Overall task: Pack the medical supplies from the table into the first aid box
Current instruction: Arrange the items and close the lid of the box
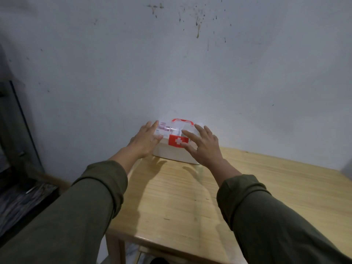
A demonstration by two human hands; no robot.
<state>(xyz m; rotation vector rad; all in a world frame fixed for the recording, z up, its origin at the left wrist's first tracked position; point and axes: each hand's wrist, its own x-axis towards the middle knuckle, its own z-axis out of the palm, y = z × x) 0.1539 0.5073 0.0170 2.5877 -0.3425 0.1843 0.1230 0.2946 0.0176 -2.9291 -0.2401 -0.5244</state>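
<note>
The first aid box [172,153] stands at the far edge of the wooden table [190,197], against the wall. It has a white base, a clear lid, a red handle on top and a red latch with a white cross. The lid is down, and pink and white supplies show faintly through it. My left hand [145,141] lies with spread fingers against the box's left side and lid. My right hand [202,144] hovers at the right front, fingers apart, with fingertips near the red latch. Neither hand grips anything.
A stained grey wall [171,63] rises right behind the box. Dark furniture with a glass panel [21,130] stands to the left of the table. The table's near edge and a leg [112,248] show at the bottom.
</note>
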